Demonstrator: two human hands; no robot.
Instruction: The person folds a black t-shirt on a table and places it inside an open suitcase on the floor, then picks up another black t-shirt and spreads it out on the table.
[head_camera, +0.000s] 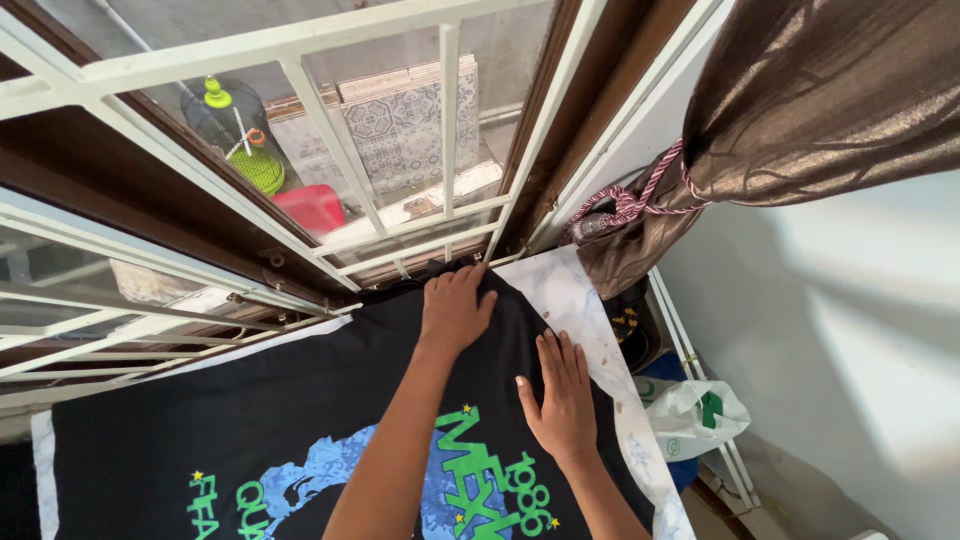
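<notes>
A black T-shirt (260, 420) with a green and blue print lies spread flat on a white marbled surface (575, 300) under a window. My left hand (455, 305) rests palm down on the shirt's far edge, close to the window frame. My right hand (562, 385) lies flat on the shirt near its right edge, fingers apart. Neither hand grips anything.
A white barred window grille (330, 130) runs along the far side, with a bird cage (235, 125) and patterned tiles (410, 125) outside. A brown curtain (800, 110) tied with a cord (630, 205) hangs at right. A white plastic bag (690, 415) lies on the floor below.
</notes>
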